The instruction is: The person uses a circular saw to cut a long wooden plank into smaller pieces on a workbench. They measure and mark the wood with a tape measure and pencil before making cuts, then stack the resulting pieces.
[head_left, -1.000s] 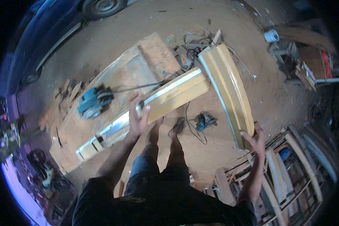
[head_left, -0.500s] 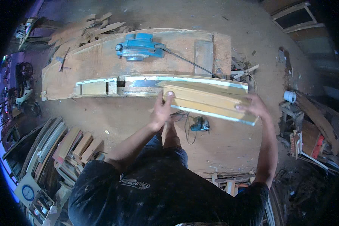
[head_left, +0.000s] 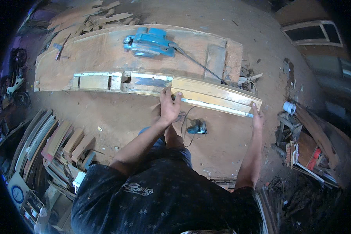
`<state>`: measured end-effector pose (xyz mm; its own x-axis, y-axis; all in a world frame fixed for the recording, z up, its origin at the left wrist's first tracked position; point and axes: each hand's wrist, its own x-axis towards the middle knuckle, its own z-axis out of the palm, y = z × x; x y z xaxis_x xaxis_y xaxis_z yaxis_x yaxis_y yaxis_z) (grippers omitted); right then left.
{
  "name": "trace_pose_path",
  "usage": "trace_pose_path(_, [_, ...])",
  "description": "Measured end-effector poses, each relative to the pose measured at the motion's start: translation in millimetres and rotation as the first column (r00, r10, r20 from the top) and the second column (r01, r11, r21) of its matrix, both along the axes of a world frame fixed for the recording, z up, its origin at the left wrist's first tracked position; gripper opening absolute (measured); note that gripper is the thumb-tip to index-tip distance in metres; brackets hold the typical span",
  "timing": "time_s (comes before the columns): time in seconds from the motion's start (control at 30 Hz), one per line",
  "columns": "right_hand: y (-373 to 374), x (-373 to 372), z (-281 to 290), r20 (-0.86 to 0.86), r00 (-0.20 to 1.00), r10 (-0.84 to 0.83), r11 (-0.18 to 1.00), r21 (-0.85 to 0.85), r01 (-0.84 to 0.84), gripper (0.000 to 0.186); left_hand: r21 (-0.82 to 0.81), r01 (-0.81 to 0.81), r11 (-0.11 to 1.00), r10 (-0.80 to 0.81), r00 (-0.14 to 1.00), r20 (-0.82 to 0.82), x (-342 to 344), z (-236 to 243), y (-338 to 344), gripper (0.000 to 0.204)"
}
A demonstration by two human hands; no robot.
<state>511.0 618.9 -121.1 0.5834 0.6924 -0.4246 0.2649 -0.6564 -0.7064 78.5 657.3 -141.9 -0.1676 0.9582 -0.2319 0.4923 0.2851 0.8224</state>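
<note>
A yellow wooden moulding with a white-painted edge lies along the right part of a longer patchy wooden strip on a broad plywood sheet. My left hand grips the moulding's left end, fingers on top; my right hand holds its right end with the thumb on the face. A blue electric planer with a black cord rests on the sheet beyond the strips. A smaller dark teal power tool lies on the dusty floor in front of my feet.
Stacked offcuts and a clock are at lower left, scrap wood at the back, a motorbike far left. On the right stand a wooden stand, a white tub and a framed panel.
The moulding, earlier held crosswise at the right, has swung round and moved in line over the longer strip. My left hand moved from that strip onto the moulding. The view has turned.
</note>
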Motion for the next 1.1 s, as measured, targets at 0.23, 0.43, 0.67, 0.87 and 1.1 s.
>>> trace_pose_path(0.23, [35, -12, 18, 0.034, 0.999, 0.022, 0.994, -0.108, -0.019, 0.076, -0.047, 0.048, 0.998, -0.047, 0.998, 0.036, -12, 6, 14, 0.046])
trace_pose_path(0.43, [45, 19, -15, 0.133, 0.987, 0.089, 0.969, -0.242, -0.054, 0.067, -0.013, 0.044, 0.999, -0.042, 0.991, 0.126, -27, -11, 15, 0.051])
trace_pose_path(0.67, [52, -28, 27, 0.128, 0.976, 0.179, 0.936, -0.329, -0.128, 0.072, -0.097, 0.006, 0.995, -0.012, 0.998, -0.064, -42, -6, 17, 0.072])
trace_pose_path(0.87, [27, -11, -14, 0.27, 0.963, 0.019, 0.996, -0.09, 0.006, 0.079, -0.039, 0.022, 0.999, -0.024, 0.998, -0.055, -21, -19, 19, 0.08])
trace_pose_path(1.1, [34, -16, -21, 0.339, 0.938, -0.068, 0.996, -0.024, 0.081, 0.083, -0.026, 0.05, 0.998, -0.051, 0.998, -0.031, -28, -19, 20, 0.075])
